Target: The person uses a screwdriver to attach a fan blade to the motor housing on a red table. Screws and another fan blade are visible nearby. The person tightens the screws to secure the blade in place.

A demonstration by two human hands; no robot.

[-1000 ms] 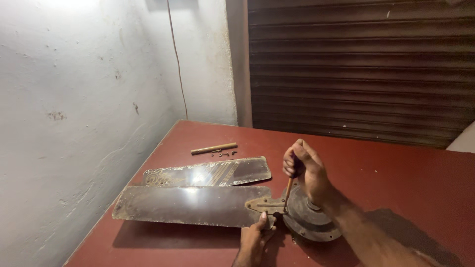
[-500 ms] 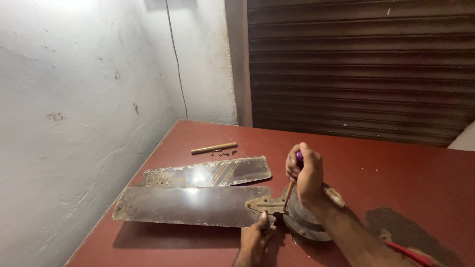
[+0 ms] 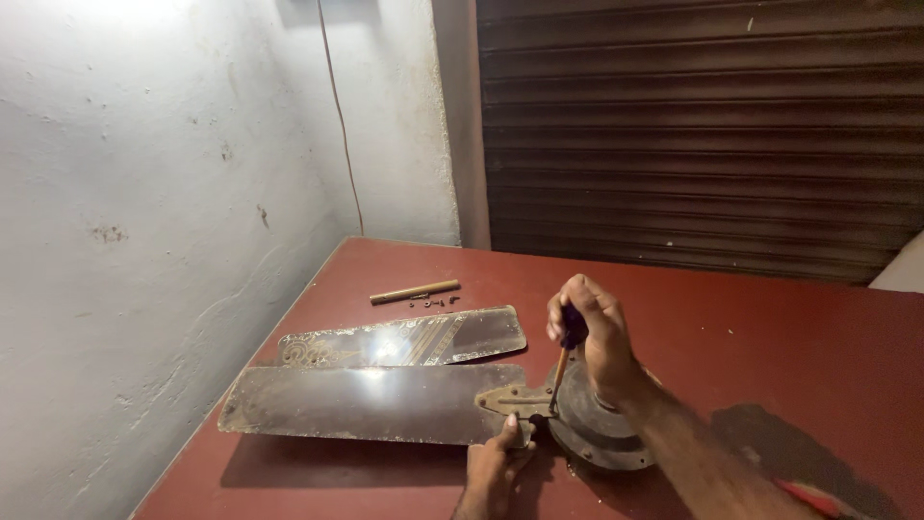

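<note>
The right hand [image 3: 592, 327] is closed in a fist around the dark handle of a screwdriver [image 3: 561, 364], fingers wrapped fully round it with no gap showing; the shaft runs down and slightly left from below the fingers, and its tip meets the brass bracket [image 3: 512, 398] where the blade joins the motor [image 3: 597, 424]. The motor, a round dark housing, lies on the table [image 3: 751, 337] directly under that fist and partly hidden by the wrist. The left hand [image 3: 496, 467] comes up from the lower edge, fingers curled and thumb raised, pressing on the near edge of the bracket just below the screwdriver tip (whether it pinches anything small there cannot be told). From the left fingertips the mounted blade [image 3: 371, 404] stretches away to the left, flat on the table. A second blade [image 3: 409, 339], loose, with a pale pattern, lies just beyond the first, nearly touching it. Farther from both hands, toward the wall [image 3: 144, 241], lie a short wooden stick [image 3: 415, 291] and, just right of it, a few small screws [image 3: 435, 302].
</note>
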